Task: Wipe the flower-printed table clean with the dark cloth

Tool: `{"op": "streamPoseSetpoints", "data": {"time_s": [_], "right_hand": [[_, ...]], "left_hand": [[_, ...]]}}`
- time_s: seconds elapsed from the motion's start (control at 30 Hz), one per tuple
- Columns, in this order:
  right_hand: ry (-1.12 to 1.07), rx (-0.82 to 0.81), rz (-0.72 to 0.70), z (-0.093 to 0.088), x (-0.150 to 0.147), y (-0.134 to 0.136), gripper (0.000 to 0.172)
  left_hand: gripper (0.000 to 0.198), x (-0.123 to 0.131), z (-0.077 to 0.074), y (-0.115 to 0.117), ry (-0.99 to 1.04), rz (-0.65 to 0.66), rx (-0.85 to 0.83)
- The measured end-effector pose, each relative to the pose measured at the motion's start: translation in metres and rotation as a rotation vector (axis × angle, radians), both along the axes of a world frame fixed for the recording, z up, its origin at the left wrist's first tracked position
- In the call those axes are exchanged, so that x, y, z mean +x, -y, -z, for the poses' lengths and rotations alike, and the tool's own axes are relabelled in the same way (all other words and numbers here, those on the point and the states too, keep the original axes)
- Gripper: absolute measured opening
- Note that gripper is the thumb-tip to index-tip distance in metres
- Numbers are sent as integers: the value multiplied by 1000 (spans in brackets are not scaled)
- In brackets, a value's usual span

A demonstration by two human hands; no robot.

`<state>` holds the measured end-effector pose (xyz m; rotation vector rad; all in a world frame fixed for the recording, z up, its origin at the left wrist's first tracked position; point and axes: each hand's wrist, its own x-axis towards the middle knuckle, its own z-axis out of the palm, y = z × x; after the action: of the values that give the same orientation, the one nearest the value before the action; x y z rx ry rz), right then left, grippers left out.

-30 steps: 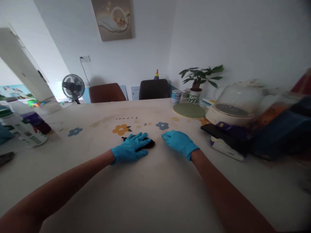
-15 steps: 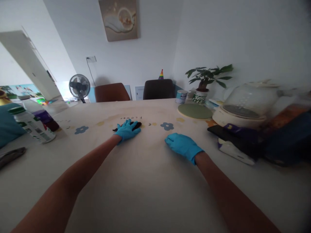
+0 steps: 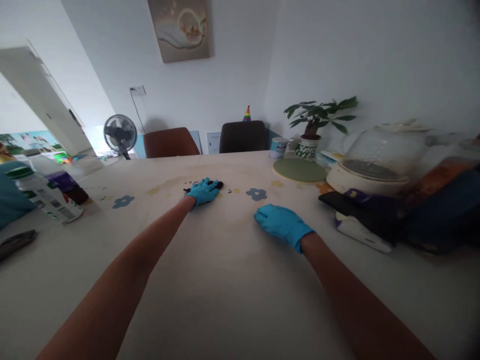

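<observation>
Both my hands wear blue gloves. My left hand is stretched far out over the cream flowered tablecloth, pressed flat on a small black cloth whose edge shows past my fingers. My right hand rests palm down on the tablecloth nearer to me, fingers together and holding nothing. A blue printed flower lies between the two hands.
At the left stand a white green-capped bottle and a purple container. On the right are a green round mat, a glass-domed appliance, a potted plant and dark items. Two chairs and a fan stand behind.
My left hand has slid the black cloth away from me across the tablecloth, towards the far side. My right hand has stayed nearly where it was.
</observation>
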<state>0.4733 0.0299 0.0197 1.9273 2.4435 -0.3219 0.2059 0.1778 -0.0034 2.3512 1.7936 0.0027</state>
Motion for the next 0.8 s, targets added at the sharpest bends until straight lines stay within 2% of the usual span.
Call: {"op": "streamPoseSetpoints", "data": {"time_s": [0.17,0.3,0.37,0.47,0.63,0.7,0.8], "right_hand": [[32,18,-6,-3,-1,-2,39],[127,59,43,-10,3,-4,41],[153,94,77,-12,6,-5,40],[149,119,124,-12,10,-7,42],[118,98,123,-10,12,-7,45],[114,74,124,-10,12,-5,43],[100,66,131,-11,12,-3,42]], "left_hand": [[77,40,5,44,22,162,-26],[89,84,11,83,85,202,-35],[87,101,12,92,97,187,-40],[80,114,11,88,107,149,-49],[71,107,11,65,99,53,-8],[68,93,11,59,94,26,34],[61,59,11,54,86,0,90]]}}
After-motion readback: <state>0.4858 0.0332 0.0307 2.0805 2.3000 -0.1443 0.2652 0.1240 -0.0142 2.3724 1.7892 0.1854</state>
